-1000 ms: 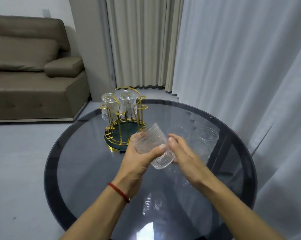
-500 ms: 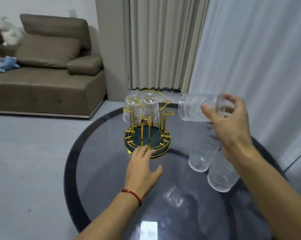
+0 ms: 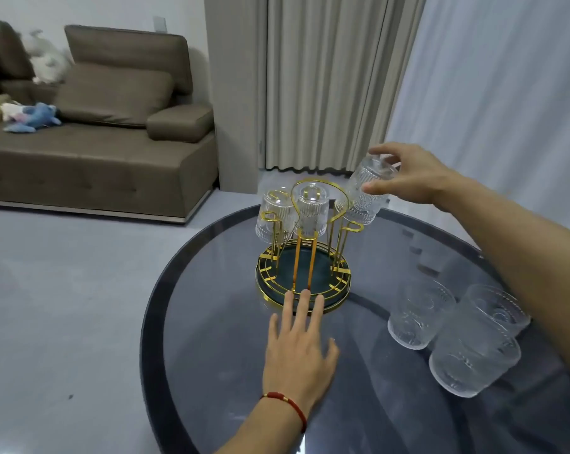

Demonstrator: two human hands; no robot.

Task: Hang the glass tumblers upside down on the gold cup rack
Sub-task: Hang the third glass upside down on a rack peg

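gold cup rack (image 3: 305, 280): two tumblers (image 3: 310, 209) hung inverted | third tumbler (image 3: 364, 194) tilted at rack

The cup rack (image 3: 303, 257) is thin shiny gold metal wire, and its round base looks dark green and smooth. The tumblers hanging on it (image 3: 310, 208) are clear glass with bumpy ribbed lines. The tumbler (image 3: 365, 194) in the right hand (image 3: 408, 178) has the same clear, ridged glass. The tumblers standing on the table (image 3: 421, 314) look clear too, with raised patterns. The round table (image 3: 211, 322) is dark smoky glass, very smooth and glossy, and shows reflections. A red cord bracelet (image 3: 285, 404) with small gold beads sits on the left wrist. The sofa (image 3: 97, 158) is soft matt brown cloth. The curtains (image 3: 326, 83) are plain matt cloth.
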